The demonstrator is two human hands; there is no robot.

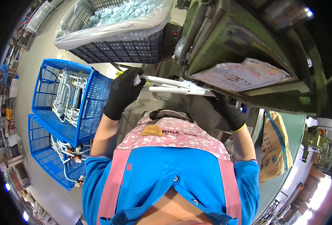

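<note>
My left hand [122, 92], in a black glove, is closed around the left end of a white tube frame [175, 85]. The frame has two long tubes, spread apart at the left and meeting near a joint at the right. My right hand [226, 111], also black-gloved, grips the frame's right end; some of its fingers are hidden under the machine's edge. A small pale part shows between the left thumb and fingers. The frame lies level in front of my waist, just below the green machine [241, 45].
Two stacked blue crates [86, 101] with bent white tube pieces stand at the left. A dark crate [117, 48], lined with clear plastic, holds many pale blue parts ahead. A brown paper sack [276, 146] rests at the right on a green surface. The machine overhangs my right hand.
</note>
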